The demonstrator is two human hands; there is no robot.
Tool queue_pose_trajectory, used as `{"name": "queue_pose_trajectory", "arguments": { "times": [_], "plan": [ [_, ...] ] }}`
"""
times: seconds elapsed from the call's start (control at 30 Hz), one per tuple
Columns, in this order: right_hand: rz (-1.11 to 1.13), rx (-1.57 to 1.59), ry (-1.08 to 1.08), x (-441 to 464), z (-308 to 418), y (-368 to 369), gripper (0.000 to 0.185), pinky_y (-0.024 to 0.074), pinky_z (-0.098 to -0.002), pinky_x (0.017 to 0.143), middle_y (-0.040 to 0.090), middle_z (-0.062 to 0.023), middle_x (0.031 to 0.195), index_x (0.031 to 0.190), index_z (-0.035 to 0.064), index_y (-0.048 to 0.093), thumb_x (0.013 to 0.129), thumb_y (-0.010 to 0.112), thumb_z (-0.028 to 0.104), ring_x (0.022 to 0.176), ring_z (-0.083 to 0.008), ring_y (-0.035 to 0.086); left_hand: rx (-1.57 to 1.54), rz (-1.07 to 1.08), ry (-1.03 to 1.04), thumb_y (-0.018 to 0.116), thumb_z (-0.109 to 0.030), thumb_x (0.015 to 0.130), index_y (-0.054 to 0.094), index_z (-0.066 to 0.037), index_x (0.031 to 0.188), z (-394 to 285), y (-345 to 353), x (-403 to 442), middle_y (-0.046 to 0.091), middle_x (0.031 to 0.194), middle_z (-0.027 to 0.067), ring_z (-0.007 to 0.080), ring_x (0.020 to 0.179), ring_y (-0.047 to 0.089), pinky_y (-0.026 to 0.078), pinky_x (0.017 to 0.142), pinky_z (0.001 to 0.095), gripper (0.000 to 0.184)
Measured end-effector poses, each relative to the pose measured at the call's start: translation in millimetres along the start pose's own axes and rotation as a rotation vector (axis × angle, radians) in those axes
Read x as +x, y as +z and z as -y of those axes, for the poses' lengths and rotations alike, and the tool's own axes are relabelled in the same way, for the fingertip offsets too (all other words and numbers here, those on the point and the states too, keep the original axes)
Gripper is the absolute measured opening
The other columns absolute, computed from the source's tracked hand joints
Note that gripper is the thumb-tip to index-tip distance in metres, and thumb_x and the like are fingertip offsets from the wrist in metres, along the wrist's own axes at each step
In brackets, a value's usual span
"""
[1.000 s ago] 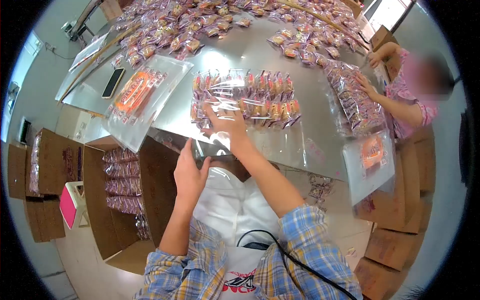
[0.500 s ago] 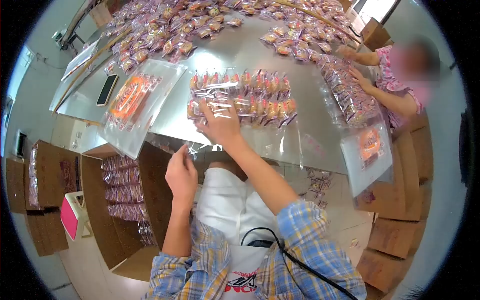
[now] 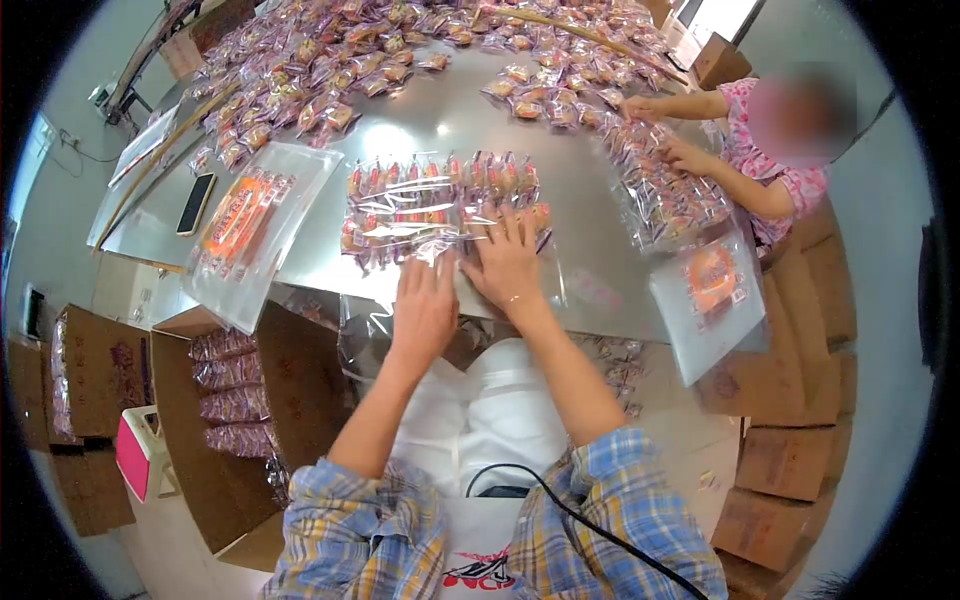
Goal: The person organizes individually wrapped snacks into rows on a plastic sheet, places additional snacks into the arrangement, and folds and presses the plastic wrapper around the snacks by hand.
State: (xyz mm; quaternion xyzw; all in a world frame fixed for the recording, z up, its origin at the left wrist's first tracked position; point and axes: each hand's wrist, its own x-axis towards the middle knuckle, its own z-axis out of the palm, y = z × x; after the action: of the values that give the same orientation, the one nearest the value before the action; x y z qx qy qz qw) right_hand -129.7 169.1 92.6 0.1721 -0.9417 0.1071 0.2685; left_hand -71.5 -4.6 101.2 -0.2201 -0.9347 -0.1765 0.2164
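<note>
On the metal table (image 3: 440,132) lies a clear bag of wrapped snacks (image 3: 400,185) in two rows. My left hand (image 3: 425,305) rests on the bag's near edge, palm down, its fingers extended close together. To its right, my right hand (image 3: 507,262) lies spread over the near right part of the snack rows. Neither hand is wrapped round anything. Loose clear film hangs over the table edge beside my left hand. A stack of printed clear bags (image 3: 240,225) lies to the left, near a phone (image 3: 196,204).
Many loose wrapped snacks (image 3: 370,60) cover the table's far side, with wooden strips (image 3: 590,38) among them. At the right, a co-worker's hands (image 3: 686,157) touch another filled bag (image 3: 665,205). Cardboard boxes (image 3: 300,370) stand below left and right; a pink-topped stool (image 3: 132,455) is at left.
My left hand has moved up from below the table edge onto the bag's near side. My right hand has shifted right across the snacks. The whole view has shifted somewhat.
</note>
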Motion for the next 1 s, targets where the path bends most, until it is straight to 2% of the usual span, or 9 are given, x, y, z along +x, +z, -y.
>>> {"name": "queue_pose_trajectory", "arguments": {
  "times": [0.17,0.3,0.57,0.67,0.7,0.8,0.9,0.93,1.0],
  "plan": [
    [-0.072,-0.015,0.014,0,-7,14,0.06,0.0292,-0.0584,0.12,0.062,-0.0131,0.139,0.141,0.0195,0.063,0.086,0.076,0.041,0.139,-0.0368,0.05,0.148,-0.102,-0.074,0.08,-0.027,0.084,0.054,-0.007,0.148,30,18,37,0.053,0.151,0.0206,0.041,0.144,0.045,0.027,0.121,0.0619,0.072],
    [-0.158,-0.067,0.032,-1,-10,26,0.051,0.0314,-0.0547,0.117,0.065,-0.0071,0.136,0.134,0.023,0.068,0.089,0.075,0.045,0.134,-0.0315,0.055,0.227,-0.071,-0.075,0.084,-0.04,0.079,0.058,-0.015,0.148,42,22,51,0.055,0.152,0.0158,0.0364,0.143,0.048,0.029,0.122,0.0593,0.078],
    [-0.25,-0.085,0.06,0,-8,39,0.041,0.0349,-0.0523,0.112,0.07,-0.0032,0.122,0.125,0.0231,0.073,0.089,0.076,0.043,0.125,-0.0297,0.06,0.253,-0.164,-0.071,0.077,-0.027,0.085,0.069,-0.015,0.133,51,31,57,0.065,0.142,0.0131,0.0341,0.129,0.062,0.043,0.115,0.051,0.05],
    [-0.27,-0.058,0.079,3,-8,40,0.039,0.035,-0.0526,0.112,0.07,-0.0034,0.122,0.122,0.0218,0.074,0.088,0.077,0.041,0.123,-0.029,0.061,0.24,-0.172,-0.084,0.077,-0.024,0.085,0.07,-0.015,0.132,58,38,58,0.067,0.141,0.0113,0.0327,0.128,0.064,0.044,0.115,0.0505,0.049],
    [-0.216,-0.041,0.109,4,-8,41,0.04,0.0365,-0.0531,0.113,0.069,0.0003,0.134,0.125,0.0267,0.072,0.086,0.076,0.034,0.128,-0.0275,0.059,0.246,-0.147,-0.094,0.077,-0.022,0.084,0.071,-0.015,0.13,56,34,60,0.068,0.14,0.0096,0.0316,0.126,0.066,0.045,0.115,0.0495,0.048],
    [-0.227,-0.018,0.095,12,-8,34,0.04,0.0353,-0.0553,0.113,0.069,-0.0043,0.132,0.126,0.0219,0.072,0.087,0.075,0.032,0.128,-0.0283,0.059,0.218,-0.09,-0.141,0.076,-0.022,0.085,0.068,-0.011,0.135,59,40,63,0.065,0.143,0.0136,0.0334,0.132,0.062,0.039,0.119,0.0529,0.052],
    [-0.202,-0.17,0.024,7,-2,4,0.041,0.0423,-0.0518,0.108,0.068,-0.0105,0.131,0.127,0.0159,0.07,0.088,0.076,0.027,0.125,-0.0308,0.061,0.28,-0.128,-0.055,0.075,-0.024,0.087,0.062,-0.006,0.142,49,35,60,0.059,0.15,0.0175,0.0363,0.141,0.052,0.028,0.125,0.057,0.059],
    [-0.258,0.078,0.009,-10,-3,13,0.039,0.0472,-0.0489,0.102,0.069,-0.0134,0.128,0.125,0.0134,0.071,0.088,0.075,0.024,0.118,-0.0318,0.064,0.273,-0.156,-0.038,0.077,-0.027,0.087,0.056,-0.002,0.146,47,42,54,0.052,0.155,0.0204,0.0391,0.148,0.043,0.018,0.127,0.0596,0.067],
    [-0.083,0.165,-0.263,-53,4,-23,0.035,0.0563,-0.0399,0.079,0.075,-0.0102,0.112,0.118,0.0118,0.076,0.083,0.077,0.017,0.092,-0.0274,0.071,0.262,-0.111,-0.032,0.079,-0.026,0.083,0.057,-0.004,0.145,47,42,38,0.053,0.153,0.0199,0.0399,0.15,0.04,0.017,0.128,0.0584,0.07]
  ]
}}
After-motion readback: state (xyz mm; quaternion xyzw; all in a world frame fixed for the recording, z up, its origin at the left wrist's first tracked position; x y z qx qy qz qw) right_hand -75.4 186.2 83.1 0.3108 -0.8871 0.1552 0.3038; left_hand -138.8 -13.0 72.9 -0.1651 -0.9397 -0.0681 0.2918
